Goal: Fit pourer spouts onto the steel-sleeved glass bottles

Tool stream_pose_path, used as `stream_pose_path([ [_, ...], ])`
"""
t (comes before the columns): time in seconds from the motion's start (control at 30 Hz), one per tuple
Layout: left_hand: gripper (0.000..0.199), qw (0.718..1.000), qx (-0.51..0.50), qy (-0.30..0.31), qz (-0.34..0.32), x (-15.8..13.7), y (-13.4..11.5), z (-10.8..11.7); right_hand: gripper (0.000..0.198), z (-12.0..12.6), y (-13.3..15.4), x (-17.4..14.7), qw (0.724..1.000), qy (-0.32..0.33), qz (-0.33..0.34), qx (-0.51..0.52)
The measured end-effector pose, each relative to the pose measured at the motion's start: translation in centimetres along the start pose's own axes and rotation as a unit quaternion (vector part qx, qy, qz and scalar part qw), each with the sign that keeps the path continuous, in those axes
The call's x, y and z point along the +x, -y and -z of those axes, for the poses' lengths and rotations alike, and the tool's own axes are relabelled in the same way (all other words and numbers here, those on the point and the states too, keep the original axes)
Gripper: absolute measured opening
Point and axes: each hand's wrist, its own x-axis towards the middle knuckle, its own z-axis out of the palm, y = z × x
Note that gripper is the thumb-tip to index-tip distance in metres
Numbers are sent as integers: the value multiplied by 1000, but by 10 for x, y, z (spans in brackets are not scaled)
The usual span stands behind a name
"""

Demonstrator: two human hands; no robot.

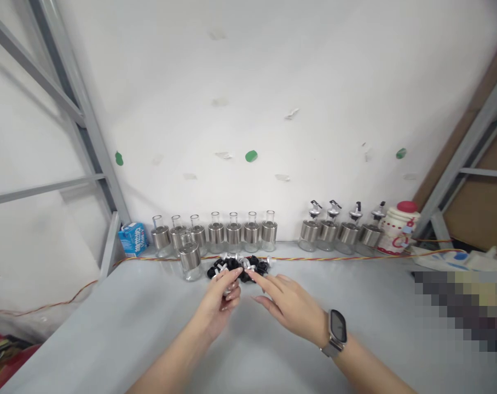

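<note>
My left hand (220, 300) is closed, with a small silvery piece, seemingly a pourer spout (227, 290), partly showing between its curled fingers. Its thumb stretches towards the fingertip of my right hand (292, 306). That right hand has its index finger extended and its thumb apart, and I see nothing gripped in it. Just beyond both hands lies a pile of black and silver pourer spouts (259, 265), partly hidden by the fingers. A glass bottle with a steel sleeve (190, 257) and an uncapped neck stands left of the pile.
Several uncapped bottles (233, 232) line the wall. Several bottles fitted with spouts (349, 233) stand farther right, beside a white and red container (399, 227). A blue box (133, 239) is at the left corner. A twisted wire (298, 258) runs along the table's (129, 323) back.
</note>
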Motion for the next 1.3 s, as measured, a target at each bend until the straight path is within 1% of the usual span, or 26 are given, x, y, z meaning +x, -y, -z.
stream_pose_path([
  [0.07, 30, 1000, -11, -8, 13, 0, -1, 0, 44, -1, 0, -1, 1000, 2, -3, 3],
  [0.17, 30, 1000, -14, -14, 16, 0, -2, -1, 44, -2, -2, -1, 1000, 5, -8, 1],
  [0.3, 27, 1000, 1, -7, 10, -1, -2, 0, 44, -1, -2, 0, 1000, 14, -14, 1],
  [0.47, 30, 1000, -3, -7, 14, 2, -2, 1, 44, -3, -2, 0, 1000, 6, -15, 3],
  [0.63, 35, 999, -23, -31, -4, 2, -4, 1, 46, -5, -3, -1, 1000, 9, -20, 5],
  [0.73, 33, 999, -18, -36, -10, 3, -4, 1, 46, -6, -4, -1, 1000, 18, -21, 10],
  [0.83, 28, 1000, -9, -25, -13, 3, -3, 1, 47, -6, -5, -1, 1000, 16, -24, -2],
  [0.97, 36, 1000, -25, 1, 12, 5, 0, 2, 42, -6, -7, -1, 999, 2, -37, -19],
  [1.1, 29, 999, -33, -17, -17, 7, 3, 2, 35, -8, -8, -1, 999, -2, -52, -11],
  [1.23, 27, 998, -41, -42, -3, 9, 3, 3, 32, -8, -8, -1, 998, 12, -62, -3],
  [1.3, 28, 998, -38, -48, -3, 10, 3, 3, 30, -8, -8, -2, 997, 17, -67, 21],
])
